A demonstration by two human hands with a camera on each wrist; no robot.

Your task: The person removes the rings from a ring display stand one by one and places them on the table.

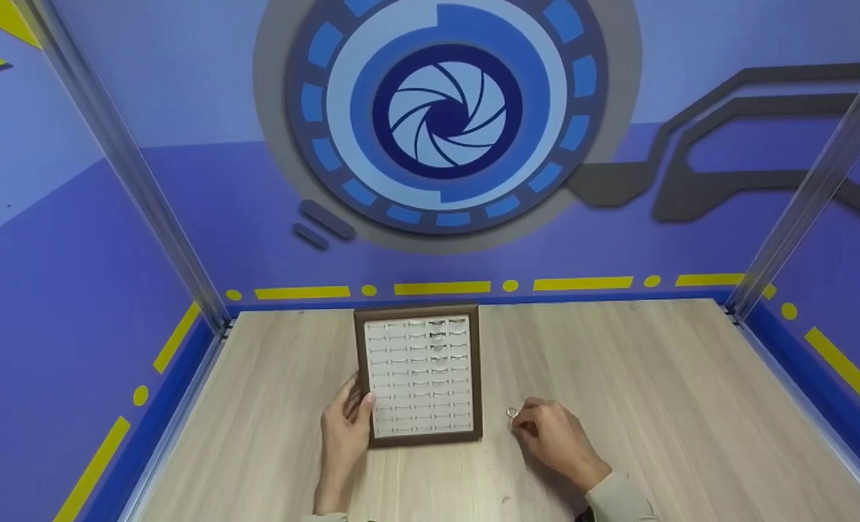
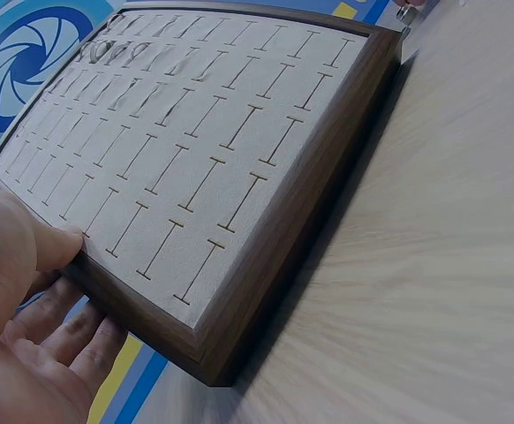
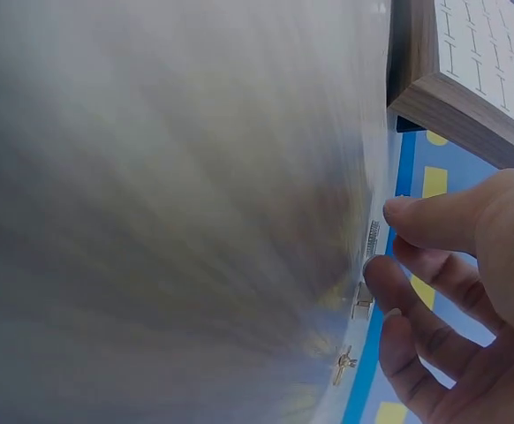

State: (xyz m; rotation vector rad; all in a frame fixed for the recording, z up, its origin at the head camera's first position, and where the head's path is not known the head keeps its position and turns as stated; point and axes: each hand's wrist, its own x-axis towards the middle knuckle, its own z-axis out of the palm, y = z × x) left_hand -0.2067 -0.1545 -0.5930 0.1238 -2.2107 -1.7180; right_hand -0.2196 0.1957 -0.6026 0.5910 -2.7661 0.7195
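Note:
A brown-framed ring display tray [image 1: 423,377] with rows of slits in a pale pad stands tilted up on the table. My left hand [image 1: 346,420] grips its left side; in the left wrist view the thumb [image 2: 58,247] lies over the frame and the fingers reach underneath. Several upper slits bulge and some hold rings. My right hand [image 1: 553,435] is low over the table, right of the tray. Between its spread thumb and index fingertips appears a sparkly ring [image 3: 372,237]; contact is unclear. Two more rings, one silver [image 3: 363,300] and one gold-toned [image 3: 343,364], lie beyond the other fingers.
The pale wooden table [image 1: 662,377] reaches back to a blue printed wall [image 1: 205,217]. Metal posts [image 1: 133,174] stand at the table's back corners, and printed side panels flank it.

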